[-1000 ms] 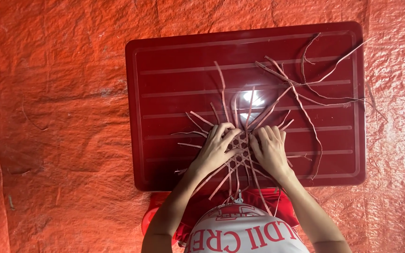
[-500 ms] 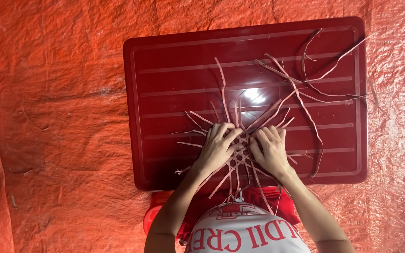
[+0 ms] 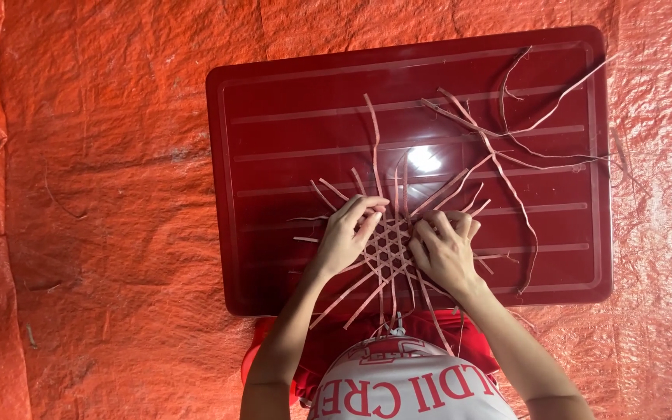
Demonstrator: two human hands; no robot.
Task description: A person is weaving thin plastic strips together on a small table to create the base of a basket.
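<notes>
1. Since half a second ago the hands have barely shifted; the board sits a touch lower in view.
2. The left hand (image 3: 349,233) and right hand (image 3: 442,249) pinch strips at 9 and 3 o'clock of the woven patch (image 3: 389,247), fingers closed on it.
3. Weaving appears under way; the next move likely needs a loose strip (image 3: 372,144) threaded through.
4. The patch is a small hexagonal lattice of pale strips, lying at the 6 o'clock edge of the dark red board (image 3: 274,155).
</notes>
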